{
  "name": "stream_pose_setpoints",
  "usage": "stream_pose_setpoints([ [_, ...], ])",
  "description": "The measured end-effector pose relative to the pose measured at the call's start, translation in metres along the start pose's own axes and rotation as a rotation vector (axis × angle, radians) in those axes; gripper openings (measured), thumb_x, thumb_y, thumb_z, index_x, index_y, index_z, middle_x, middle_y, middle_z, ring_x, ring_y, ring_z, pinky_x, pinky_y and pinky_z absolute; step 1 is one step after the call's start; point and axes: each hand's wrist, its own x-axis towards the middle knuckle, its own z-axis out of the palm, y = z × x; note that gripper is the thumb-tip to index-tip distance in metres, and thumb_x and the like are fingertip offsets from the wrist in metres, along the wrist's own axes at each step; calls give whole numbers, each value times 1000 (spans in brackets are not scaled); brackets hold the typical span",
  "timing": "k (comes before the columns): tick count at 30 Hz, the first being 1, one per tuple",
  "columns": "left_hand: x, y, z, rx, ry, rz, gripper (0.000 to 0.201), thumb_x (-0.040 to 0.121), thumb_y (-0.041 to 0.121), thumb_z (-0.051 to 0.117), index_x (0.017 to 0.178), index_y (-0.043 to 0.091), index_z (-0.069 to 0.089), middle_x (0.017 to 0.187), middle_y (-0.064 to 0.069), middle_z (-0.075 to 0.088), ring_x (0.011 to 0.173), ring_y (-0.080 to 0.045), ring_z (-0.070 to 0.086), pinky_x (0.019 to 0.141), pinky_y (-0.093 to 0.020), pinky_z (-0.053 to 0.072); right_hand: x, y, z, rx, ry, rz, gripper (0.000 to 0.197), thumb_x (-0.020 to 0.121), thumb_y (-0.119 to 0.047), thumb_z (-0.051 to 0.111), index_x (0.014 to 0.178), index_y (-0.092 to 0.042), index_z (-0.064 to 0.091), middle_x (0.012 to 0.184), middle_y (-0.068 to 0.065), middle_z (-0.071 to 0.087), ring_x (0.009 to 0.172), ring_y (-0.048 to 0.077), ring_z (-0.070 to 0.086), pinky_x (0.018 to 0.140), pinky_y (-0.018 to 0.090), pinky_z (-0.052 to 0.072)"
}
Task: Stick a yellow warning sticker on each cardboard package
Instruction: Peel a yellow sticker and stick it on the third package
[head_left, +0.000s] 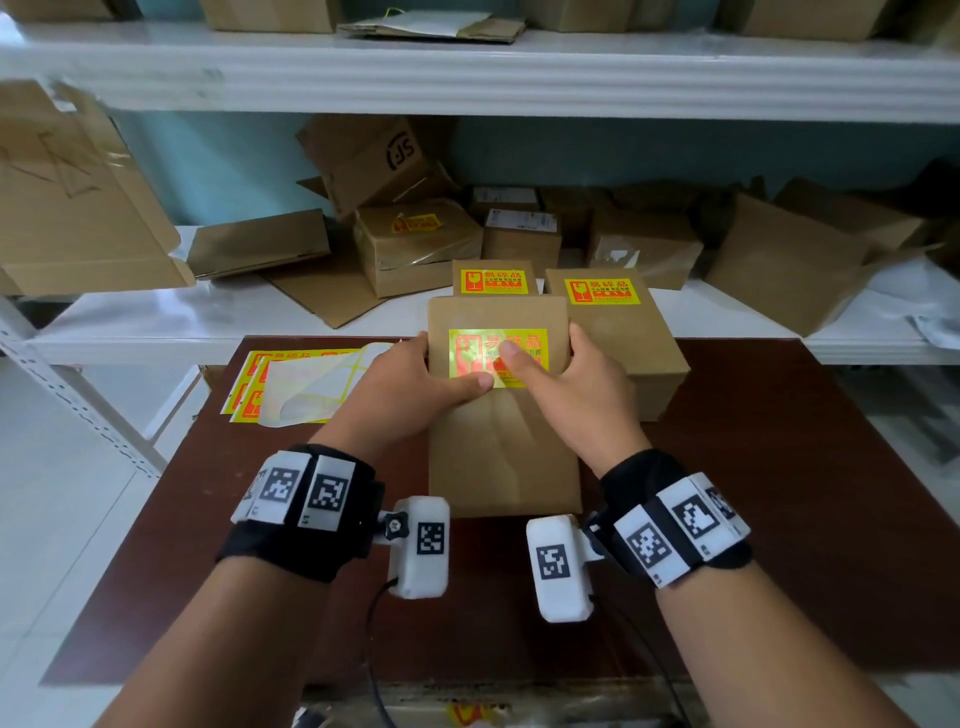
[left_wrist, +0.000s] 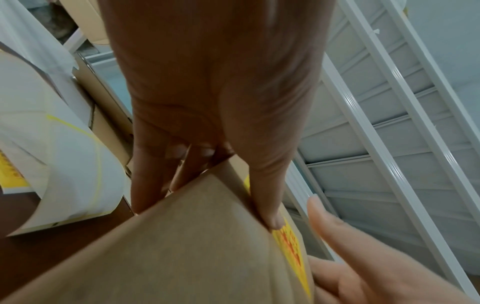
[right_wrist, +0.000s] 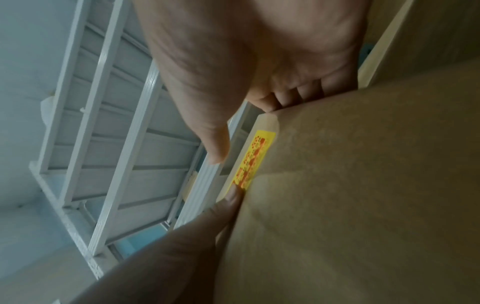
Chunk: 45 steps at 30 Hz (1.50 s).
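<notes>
I hold a flat brown cardboard package tilted up over the dark table. A yellow warning sticker lies on its upper face. My left hand grips the package's left edge, fingers behind, and its thumb presses the sticker's lower edge. My right hand grips the right edge with fingers behind. In the right wrist view its thumb hovers just off the sticker on the package. The left wrist view shows the package and the sticker edge-on.
Two stickered packages stand just behind the held one. Sticker sheets with a curled backing lie on the table's left. The white shelf behind carries several loose boxes, one stickered.
</notes>
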Motion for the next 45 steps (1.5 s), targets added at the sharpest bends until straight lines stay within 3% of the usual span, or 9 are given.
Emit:
stream_pose_setpoints([
  [5, -1, -4, -3, -139, -81, 9, 52, 79, 57, 71, 120, 24, 67, 109, 8, 74, 101, -13, 69, 89, -39, 56, -1, 0, -1, -92, 8, -30, 45, 82, -58, 71, 115, -30, 58, 104, -15, 69, 99, 11, 65, 85, 34, 51],
  [13, -5, 1, -13, -197, -167, 25, 24, 98, 25, 61, 121, 18, 65, 106, 0, 74, 82, -13, 68, 51, -15, 46, 10, 17, -17, 50, -174, -87, 50, 97, -24, 65, 145, -28, 52, 133, -10, 66, 121, 6, 57, 101, 31, 46],
  [17, -9, 0, -18, -244, -194, 34, 28, 98, 17, 62, 125, 19, 64, 109, 2, 75, 100, -22, 71, 63, -29, 54, 10, 16, -24, 35, -224, -102, 52, 98, -21, 62, 148, -30, 49, 137, -18, 60, 126, 4, 54, 110, 39, 45],
  [20, -10, -2, -21, -278, -215, 45, 37, 95, 10, 64, 131, 18, 62, 114, 2, 74, 105, -21, 70, 82, -47, 58, 8, 6, -28, 36, -214, -50, 51, 98, -26, 64, 146, -29, 49, 132, -24, 53, 120, -1, 49, 107, 30, 42],
  [23, -13, 2, -20, -338, -227, 64, 48, 90, 1, 68, 134, 16, 59, 117, -2, 74, 100, -17, 72, 71, -30, 59, 5, -5, -24, -30, -124, -21, 56, 85, -56, 69, 130, -27, 54, 123, -14, 64, 112, 9, 59, 100, 42, 51],
  [26, -15, 6, -13, -359, -212, 103, 59, 82, -3, 76, 135, 16, 58, 118, -1, 73, 105, -17, 72, 85, -33, 58, 3, -14, -15, -136, -15, 42, 100, 66, -85, 60, 137, -17, 43, 131, -2, 56, 116, 20, 59, 95, 48, 53],
  [31, -19, 10, -4, -387, -172, 128, 62, 75, -2, 82, 129, 19, 59, 114, 2, 74, 104, -12, 72, 96, -38, 56, 1, -19, -9, -140, 111, 111, 114, 64, -90, 58, 144, -11, 36, 138, 4, 50, 121, 25, 56, 96, 49, 52],
  [37, -21, 11, -8, -321, -183, 148, 69, 75, 6, 84, 137, 19, 56, 117, 11, 71, 107, -3, 68, 96, -28, 56, 1, -14, -10, -175, 178, 68, 94, 76, -79, 61, 135, -9, 40, 129, 5, 56, 111, 27, 61, 88, 47, 54],
  [45, -14, 2, -11, -278, -187, 146, 70, 76, 9, 85, 139, 18, 55, 125, 7, 70, 115, -9, 66, 103, -42, 52, 8, -6, -15, -94, 155, 30, 50, 90, -58, 63, 115, -19, 47, 99, -3, 61, 92, 22, 62, 77, 38, 51],
])
